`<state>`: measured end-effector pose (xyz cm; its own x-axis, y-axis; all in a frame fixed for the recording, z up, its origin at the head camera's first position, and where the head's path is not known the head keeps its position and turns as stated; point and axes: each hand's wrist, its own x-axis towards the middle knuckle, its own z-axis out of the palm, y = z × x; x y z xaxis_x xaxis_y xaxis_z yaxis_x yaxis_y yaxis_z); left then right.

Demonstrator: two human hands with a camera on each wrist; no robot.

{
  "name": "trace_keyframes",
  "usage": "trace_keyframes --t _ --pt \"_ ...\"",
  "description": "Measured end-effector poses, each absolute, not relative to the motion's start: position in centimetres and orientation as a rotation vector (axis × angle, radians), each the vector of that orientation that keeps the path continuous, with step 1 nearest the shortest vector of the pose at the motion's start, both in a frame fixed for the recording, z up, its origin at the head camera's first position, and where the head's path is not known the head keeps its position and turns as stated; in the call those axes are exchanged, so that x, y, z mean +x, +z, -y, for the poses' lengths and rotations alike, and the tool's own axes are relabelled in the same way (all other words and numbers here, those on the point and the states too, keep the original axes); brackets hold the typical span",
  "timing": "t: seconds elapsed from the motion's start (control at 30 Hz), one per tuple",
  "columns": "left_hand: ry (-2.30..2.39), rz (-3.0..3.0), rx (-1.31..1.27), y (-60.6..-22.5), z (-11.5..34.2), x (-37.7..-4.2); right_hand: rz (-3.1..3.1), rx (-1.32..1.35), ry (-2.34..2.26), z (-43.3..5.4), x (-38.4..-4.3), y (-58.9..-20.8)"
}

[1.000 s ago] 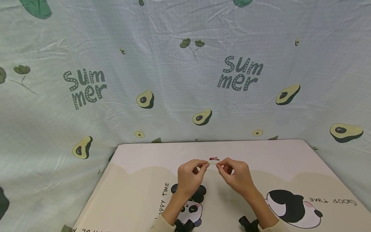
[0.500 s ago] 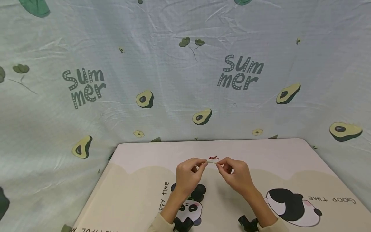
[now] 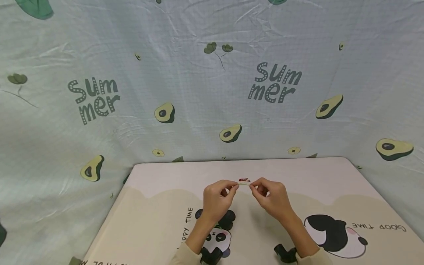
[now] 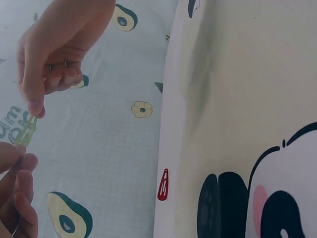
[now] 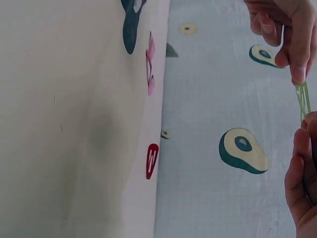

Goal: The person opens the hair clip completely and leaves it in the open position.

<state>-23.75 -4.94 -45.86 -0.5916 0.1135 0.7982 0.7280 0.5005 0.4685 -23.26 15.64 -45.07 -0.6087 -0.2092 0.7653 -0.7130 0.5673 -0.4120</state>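
Between both hands stretches a light green snap hair clip (image 4: 27, 130), raised over the far part of the table. My left hand (image 3: 216, 200) pinches one end between thumb and fingertips. The other end is in the fingertips of my right hand (image 3: 275, 198). Narrow strips with gaps between them show along the clip in the right wrist view; its two ends are hidden under the fingers. Just beyond the hands, a red snap hair clip (image 5: 152, 161) lies on the table near its far edge, touched by neither hand.
The table (image 3: 159, 221) bears printed panda and dog pictures. A pink leaf-shaped item or print (image 5: 150, 64) shows near the far edge. Behind the table hangs a pale curtain (image 3: 198, 81) with avocado prints. Black wrist cameras (image 3: 285, 254) sit at the inner forearms.
Both hands have shifted very slightly, and a bit more of the green hair clip shows between the fingertips. The red hair clip has stayed in place.
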Motion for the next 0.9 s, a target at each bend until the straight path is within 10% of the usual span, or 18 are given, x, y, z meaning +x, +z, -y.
trace_keyframes --t 0.9 --pt "-0.916 2.565 -0.582 -47.0 3.4 -28.1 2.551 0.596 0.884 -17.3 -27.5 -47.3"
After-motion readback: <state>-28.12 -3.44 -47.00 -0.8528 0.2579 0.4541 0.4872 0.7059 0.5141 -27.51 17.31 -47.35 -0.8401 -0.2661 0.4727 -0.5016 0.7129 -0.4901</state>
